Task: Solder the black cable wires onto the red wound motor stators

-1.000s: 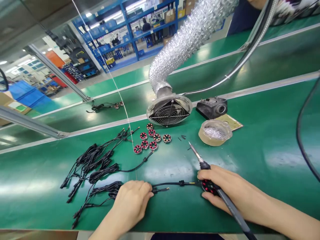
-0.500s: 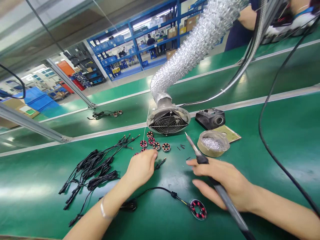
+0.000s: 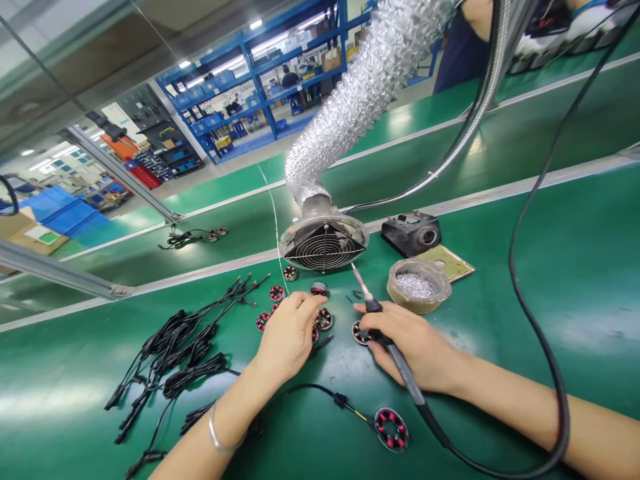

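My right hand point(image 3: 413, 343) is closed around a soldering iron point(image 3: 397, 363), its tip pointing up and away from me. Beside its fingers lies a copper-wound motor stator point(image 3: 361, 332), partly covered. My left hand point(image 3: 290, 330), palm down with bent fingers, is at the cluster of stators. A tilted stator point(image 3: 320, 288) showing its side is at its fingertips; part of the grip is hidden. Another stator point(image 3: 324, 319) lies just under the fingers. Nearer me rests a red-wound stator point(image 3: 391, 429) joined to a black cable point(image 3: 317, 387).
Bundled black cables point(image 3: 175, 353) lie on the left. A fume extractor hood point(image 3: 324, 243) with a foil duct point(image 3: 340, 107) stands behind the stators. A tub of shiny bits point(image 3: 419, 287), a yellow sponge point(image 3: 447, 263) and a black holder point(image 3: 413, 233) are at right. The iron's cord point(image 3: 530, 313) loops over my right forearm.
Stators near my left hand have shifted; one is now tilted and another lies by my right fingers. My right hand has moved left with the soldering iron. The view has shifted slightly.
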`<state>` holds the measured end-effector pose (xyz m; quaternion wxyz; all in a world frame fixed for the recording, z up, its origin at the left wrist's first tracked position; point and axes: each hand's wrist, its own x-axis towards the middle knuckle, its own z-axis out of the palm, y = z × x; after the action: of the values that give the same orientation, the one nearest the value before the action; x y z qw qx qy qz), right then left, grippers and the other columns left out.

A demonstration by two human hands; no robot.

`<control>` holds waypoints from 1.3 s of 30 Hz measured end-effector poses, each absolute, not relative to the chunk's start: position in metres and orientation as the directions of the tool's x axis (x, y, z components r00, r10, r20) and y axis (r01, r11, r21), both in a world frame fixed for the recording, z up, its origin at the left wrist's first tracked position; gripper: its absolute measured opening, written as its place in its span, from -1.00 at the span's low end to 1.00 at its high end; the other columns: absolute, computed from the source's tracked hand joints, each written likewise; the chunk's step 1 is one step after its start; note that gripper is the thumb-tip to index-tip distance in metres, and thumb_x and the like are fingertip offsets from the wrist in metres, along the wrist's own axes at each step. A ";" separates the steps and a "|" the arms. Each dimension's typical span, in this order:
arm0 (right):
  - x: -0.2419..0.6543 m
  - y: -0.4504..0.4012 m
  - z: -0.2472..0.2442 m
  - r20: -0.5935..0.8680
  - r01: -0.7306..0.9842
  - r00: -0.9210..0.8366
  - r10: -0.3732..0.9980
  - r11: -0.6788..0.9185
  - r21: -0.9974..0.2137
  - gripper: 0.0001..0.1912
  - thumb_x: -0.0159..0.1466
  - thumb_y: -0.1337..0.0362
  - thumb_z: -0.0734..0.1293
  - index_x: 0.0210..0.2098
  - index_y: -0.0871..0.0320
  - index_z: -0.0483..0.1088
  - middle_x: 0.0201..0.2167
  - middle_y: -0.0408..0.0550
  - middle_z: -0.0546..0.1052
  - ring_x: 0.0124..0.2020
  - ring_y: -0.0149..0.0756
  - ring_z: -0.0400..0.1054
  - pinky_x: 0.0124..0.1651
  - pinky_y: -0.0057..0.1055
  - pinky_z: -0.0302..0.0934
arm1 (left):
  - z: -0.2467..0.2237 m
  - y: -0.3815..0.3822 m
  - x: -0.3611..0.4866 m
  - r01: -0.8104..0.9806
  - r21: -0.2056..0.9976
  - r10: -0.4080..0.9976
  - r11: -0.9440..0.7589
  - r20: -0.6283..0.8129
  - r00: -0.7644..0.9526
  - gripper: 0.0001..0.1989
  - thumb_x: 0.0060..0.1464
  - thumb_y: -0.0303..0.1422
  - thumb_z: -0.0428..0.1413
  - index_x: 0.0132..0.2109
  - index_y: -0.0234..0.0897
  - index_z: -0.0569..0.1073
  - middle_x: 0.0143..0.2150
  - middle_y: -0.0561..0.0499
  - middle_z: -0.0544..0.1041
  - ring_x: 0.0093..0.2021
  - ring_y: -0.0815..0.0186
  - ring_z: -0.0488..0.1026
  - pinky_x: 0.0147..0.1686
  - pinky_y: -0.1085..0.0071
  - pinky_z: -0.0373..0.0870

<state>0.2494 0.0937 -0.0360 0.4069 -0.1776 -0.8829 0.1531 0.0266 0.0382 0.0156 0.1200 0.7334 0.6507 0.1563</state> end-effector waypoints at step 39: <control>0.249 0.070 -0.040 0.378 0.089 -0.800 0.466 0.715 -0.693 -0.56 0.13 0.55 0.19 -0.03 0.10 0.17 -0.29 -0.07 0.40 -0.32 -0.29 0.30 -0.27 -0.40 0.27 | 0.008 0.030 0.058 0.809 0.559 0.920 0.183 -0.388 0.060 -0.79 0.20 -0.33 -0.12 -0.43 -0.18 0.18 -0.56 0.14 0.23 -0.51 0.32 0.16 -0.46 0.42 -0.04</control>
<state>0.2492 0.0702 -0.0403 0.2747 -0.1566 -0.8844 0.3432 0.0579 0.0299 0.0085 0.3572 0.6344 0.6811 0.0773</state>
